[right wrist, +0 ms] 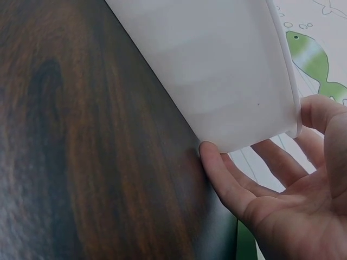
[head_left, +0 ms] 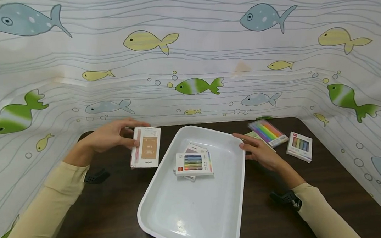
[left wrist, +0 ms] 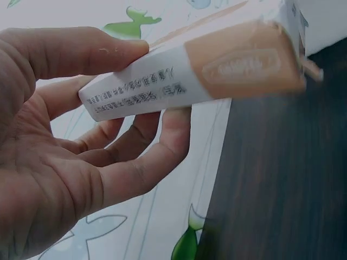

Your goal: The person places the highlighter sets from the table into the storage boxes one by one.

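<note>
My left hand (head_left: 113,135) holds up a white and tan cardboard box (head_left: 149,149) by its edge, thumb on one face and fingers on the other. The box's tan end panel (left wrist: 249,62) fills much of the left wrist view. At the tray's far right corner, my right hand (head_left: 259,150) grips the white tray (head_left: 193,204), thumb at the rim and fingers against the outer wall (right wrist: 217,70). Inside the tray lies a white windowed box of coloured sticks (head_left: 193,164). It partly covers another box (head_left: 197,148) under it.
On the dark table (head_left: 269,214), right of the tray, lie a rainbow-coloured flat pack (head_left: 268,132) and a white windowed box (head_left: 300,147). A pale green item (head_left: 253,135) shows partly behind my right hand. Fish-patterned sheeting (head_left: 192,66) rises behind the table.
</note>
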Tool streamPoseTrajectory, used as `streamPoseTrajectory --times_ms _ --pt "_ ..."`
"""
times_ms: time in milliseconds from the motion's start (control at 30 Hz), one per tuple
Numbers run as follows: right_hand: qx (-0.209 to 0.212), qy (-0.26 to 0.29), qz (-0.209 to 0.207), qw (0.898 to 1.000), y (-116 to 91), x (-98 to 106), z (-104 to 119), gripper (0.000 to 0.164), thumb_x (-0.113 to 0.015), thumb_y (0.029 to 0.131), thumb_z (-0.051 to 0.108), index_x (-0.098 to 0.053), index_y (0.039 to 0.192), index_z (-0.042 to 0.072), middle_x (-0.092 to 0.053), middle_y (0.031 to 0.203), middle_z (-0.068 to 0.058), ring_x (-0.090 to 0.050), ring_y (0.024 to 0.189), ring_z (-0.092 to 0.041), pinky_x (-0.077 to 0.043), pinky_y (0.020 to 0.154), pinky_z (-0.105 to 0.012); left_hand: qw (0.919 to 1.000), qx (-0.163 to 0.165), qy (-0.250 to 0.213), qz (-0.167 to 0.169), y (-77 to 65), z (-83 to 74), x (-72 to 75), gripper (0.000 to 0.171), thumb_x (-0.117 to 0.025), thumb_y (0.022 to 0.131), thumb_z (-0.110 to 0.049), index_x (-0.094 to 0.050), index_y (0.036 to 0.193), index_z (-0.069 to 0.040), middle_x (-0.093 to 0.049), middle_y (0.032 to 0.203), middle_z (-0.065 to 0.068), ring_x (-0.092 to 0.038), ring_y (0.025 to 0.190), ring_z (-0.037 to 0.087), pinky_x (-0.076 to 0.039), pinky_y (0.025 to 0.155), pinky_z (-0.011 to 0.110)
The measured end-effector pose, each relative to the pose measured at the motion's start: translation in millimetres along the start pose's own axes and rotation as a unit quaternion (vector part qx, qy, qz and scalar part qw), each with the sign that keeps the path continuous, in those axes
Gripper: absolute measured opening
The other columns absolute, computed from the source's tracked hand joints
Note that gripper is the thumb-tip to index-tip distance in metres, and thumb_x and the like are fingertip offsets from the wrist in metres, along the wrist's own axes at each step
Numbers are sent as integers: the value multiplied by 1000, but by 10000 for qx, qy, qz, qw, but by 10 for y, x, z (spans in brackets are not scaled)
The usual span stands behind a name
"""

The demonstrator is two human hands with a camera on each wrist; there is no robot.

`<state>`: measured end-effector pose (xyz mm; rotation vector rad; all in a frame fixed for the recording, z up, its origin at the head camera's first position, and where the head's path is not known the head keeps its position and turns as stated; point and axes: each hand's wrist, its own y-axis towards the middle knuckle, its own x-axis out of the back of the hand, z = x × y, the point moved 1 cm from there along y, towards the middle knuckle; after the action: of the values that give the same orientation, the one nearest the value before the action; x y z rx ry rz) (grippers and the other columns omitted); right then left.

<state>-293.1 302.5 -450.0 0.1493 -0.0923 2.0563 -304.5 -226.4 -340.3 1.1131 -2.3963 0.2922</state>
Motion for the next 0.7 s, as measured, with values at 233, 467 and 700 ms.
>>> streamPoseTrajectory --times_ms 233,467,700 --pt "71 25 52 10000 20 1 14 51 -54 108 22 -42 157 15 -36 159 -15 -46 136 -41 -49 97 -54 9995 -18 -240 224 33 -12 -2 65 -76 89 -3 -52 149 -9 -53 133 18 -64 103 42 -56 82 48" --pt "92 64 39 9999 15 19 -5 51 -52 108 20 -41 158 15 -34 160 -15 -44 137 -42 -48 97 -55 9989 -96 -258 376 103 -162 32 66 -75 90 -4 -50 150 -10 -53 134 18 -66 103 42 -56 82 46" --pt "121 78 43 9999 10 28 -34 51 -52 109 20 -41 158 15 -33 160 -16 -44 137 -42 -48 97 -54 9991 55 -89 409 194 -252 -100 66 -79 88 -11 -54 148 -17 -54 134 13 -68 102 37 -56 83 47"
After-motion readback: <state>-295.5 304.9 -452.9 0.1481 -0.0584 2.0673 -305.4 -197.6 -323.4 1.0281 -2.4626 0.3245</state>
